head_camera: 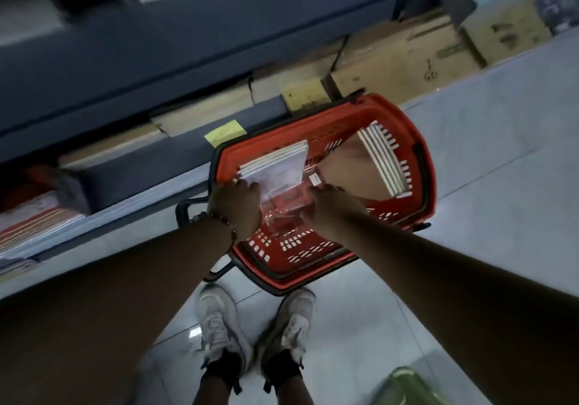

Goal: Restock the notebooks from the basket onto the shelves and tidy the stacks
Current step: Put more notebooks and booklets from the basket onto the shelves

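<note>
A red plastic basket (419,166) stands on the floor in front of my feet. Both my hands reach down into it. My left hand (236,207) and my right hand (332,207) grip the two sides of a plastic-wrapped pack of notebooks (279,182) with a red cover. More white-edged notebooks (383,160) lean upright against the basket's far right wall. Stacked notebooks (34,226) lie on the low shelf at the left.
Blue-grey shelving (125,59) runs across the left and top, with brown cardboard boxes (404,59) under it along the floor. A yellow tag (224,131) sits on the shelf edge. My white shoes (219,326) stand just before the basket. A green object (407,386) lies bottom right.
</note>
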`<state>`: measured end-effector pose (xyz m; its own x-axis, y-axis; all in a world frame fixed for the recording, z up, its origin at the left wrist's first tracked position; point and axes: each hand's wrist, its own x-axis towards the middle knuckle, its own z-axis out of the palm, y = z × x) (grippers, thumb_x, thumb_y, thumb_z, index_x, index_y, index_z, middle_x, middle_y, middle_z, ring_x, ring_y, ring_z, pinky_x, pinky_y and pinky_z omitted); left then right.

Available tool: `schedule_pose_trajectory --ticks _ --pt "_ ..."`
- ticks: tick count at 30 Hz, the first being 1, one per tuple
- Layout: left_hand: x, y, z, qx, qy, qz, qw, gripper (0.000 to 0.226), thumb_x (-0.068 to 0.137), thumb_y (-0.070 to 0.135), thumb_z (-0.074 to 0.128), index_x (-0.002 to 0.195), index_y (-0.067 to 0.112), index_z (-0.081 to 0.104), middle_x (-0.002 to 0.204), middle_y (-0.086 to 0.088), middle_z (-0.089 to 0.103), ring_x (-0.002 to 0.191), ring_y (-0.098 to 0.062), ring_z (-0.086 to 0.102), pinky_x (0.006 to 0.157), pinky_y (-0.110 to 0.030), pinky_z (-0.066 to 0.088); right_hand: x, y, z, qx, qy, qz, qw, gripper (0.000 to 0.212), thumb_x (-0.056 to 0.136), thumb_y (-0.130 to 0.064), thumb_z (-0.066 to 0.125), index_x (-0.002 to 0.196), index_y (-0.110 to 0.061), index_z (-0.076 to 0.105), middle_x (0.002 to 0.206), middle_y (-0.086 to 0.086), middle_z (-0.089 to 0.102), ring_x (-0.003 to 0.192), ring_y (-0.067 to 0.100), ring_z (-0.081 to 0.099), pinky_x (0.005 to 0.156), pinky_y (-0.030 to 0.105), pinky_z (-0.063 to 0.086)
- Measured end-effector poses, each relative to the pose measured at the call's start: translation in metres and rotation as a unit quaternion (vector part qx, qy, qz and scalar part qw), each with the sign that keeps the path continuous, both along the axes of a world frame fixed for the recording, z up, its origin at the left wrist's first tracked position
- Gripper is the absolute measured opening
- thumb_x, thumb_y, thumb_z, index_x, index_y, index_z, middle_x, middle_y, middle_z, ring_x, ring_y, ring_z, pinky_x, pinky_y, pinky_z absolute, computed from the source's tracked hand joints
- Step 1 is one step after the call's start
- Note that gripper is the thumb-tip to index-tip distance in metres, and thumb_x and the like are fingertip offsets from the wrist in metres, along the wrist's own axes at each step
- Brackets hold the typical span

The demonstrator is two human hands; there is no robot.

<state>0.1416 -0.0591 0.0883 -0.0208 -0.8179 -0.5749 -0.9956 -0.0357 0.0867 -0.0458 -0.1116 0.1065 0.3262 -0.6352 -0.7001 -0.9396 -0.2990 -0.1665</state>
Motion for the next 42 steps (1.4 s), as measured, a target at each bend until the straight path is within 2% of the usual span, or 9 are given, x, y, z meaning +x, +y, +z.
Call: schedule_pose_trajectory --ticks 3,9,18,21,23,26,33,39,42 --pt "-0.005 -0.012 -0.043 -0.027 -0.094 -0.062 0.993 0.045 0.091 0.025 0.045 0.134 0.014 0.046 0.129 -0.008 0.058 0.119 -0.031 0.053 0.106 -0.042 0.034 0.008 -0.015 -0.042 -0.006 0.012 0.001 1.000 0.051 0.094 -0.042 0.053 0.139 -0.020 0.043 0.137 0.013 0.054 0.124 0.034 0.051 0.098 0.047 0.050" --pt "-0.003 -0.015 -0.095 -0.061 -0.139 -0.016 0.988 0.052 0.093 0.027 0.042 0.141 0.006 0.040 0.132 -0.013 0.056 0.123 -0.033 0.049 0.114 -0.053 0.028 0.010 -0.028 -0.094 -0.021 0.020 -0.016 0.999 0.049 0.095 -0.038 0.053 0.140 -0.022 0.045 0.145 0.009 0.050 0.128 0.032 0.050 0.099 0.043 0.048" --pt "-0.012 -0.013 -0.102 -0.127 -0.146 -0.086 0.977 0.037 0.090 0.017 0.027 0.112 0.013 0.057 0.110 -0.011 0.059 0.105 -0.033 0.054 0.098 -0.047 0.039 -0.002 -0.024 -0.118 -0.015 0.005 -0.094 0.995 0.053 0.093 -0.035 0.056 0.142 -0.019 0.045 0.138 0.012 0.053 0.120 0.033 0.056 0.098 0.046 0.051" --pt "-0.024 -0.014 -0.107 -0.099 -0.110 -0.093 0.985 0.028 0.095 0.013 0.039 0.120 0.013 0.051 0.117 -0.009 0.062 0.110 -0.031 0.058 0.096 -0.042 0.040 -0.004 -0.022 -0.123 -0.011 -0.020 -0.116 0.993 0.052 0.092 -0.031 0.056 0.142 -0.017 0.046 0.139 0.012 0.052 0.118 0.031 0.057 0.096 0.047 0.053" --pt "-0.031 -0.013 -0.110 -0.086 -0.081 -0.060 0.991 0.032 0.096 0.009 0.045 0.128 0.012 0.043 0.113 -0.007 0.068 0.102 -0.028 0.067 0.078 -0.037 0.046 -0.006 -0.021 -0.128 -0.016 -0.035 -0.123 0.992 0.049 0.091 -0.029 0.056 0.138 -0.016 0.050 0.139 0.010 0.051 0.117 0.030 0.057 0.095 0.047 0.053" --pt "-0.033 -0.006 -0.123 -0.093 -0.044 -0.016 0.995 0.048 0.099 0.007 0.046 0.143 0.011 0.028 0.099 -0.005 0.070 0.082 -0.024 0.070 0.055 -0.032 0.038 -0.009 -0.020 -0.136 -0.021 -0.030 -0.101 0.994 0.052 0.092 -0.032 0.052 0.142 -0.017 0.048 0.154 0.006 0.038 0.131 0.032 0.048 0.103 0.048 0.047" --pt "-0.031 -0.010 -0.117 -0.051 -0.007 0.038 0.998 0.017 0.100 0.009 0.050 0.112 0.015 0.060 0.107 -0.008 0.069 0.098 -0.028 0.068 0.073 -0.033 0.051 -0.024 -0.015 -0.144 -0.028 -0.029 -0.118 0.992 0.046 0.092 -0.033 0.054 0.134 -0.015 0.050 0.144 0.007 0.047 0.118 0.032 0.056 0.098 0.047 0.050" --pt "0.002 -0.022 -0.063 -0.056 0.165 0.103 0.979 0.020 0.099 0.019 0.056 0.115 0.012 0.065 0.105 -0.010 0.071 0.097 -0.030 0.067 0.076 -0.033 0.054 -0.045 -0.028 -0.109 -0.002 -0.128 -0.254 0.959 0.060 0.084 -0.028 0.072 0.137 -0.017 0.046 0.126 0.003 0.058 0.104 0.023 0.062 0.067 0.028 0.054" --pt "0.020 -0.024 -0.016 -0.002 0.257 0.157 0.954 0.033 0.101 0.023 0.053 0.133 0.016 0.059 0.122 -0.002 0.066 0.108 -0.019 0.063 0.080 -0.025 0.049 -0.048 -0.030 -0.072 0.066 -0.192 -0.293 0.934 0.043 0.088 -0.023 0.072 0.128 -0.016 0.057 0.121 0.002 0.064 0.102 0.018 0.065 0.067 0.025 0.056"
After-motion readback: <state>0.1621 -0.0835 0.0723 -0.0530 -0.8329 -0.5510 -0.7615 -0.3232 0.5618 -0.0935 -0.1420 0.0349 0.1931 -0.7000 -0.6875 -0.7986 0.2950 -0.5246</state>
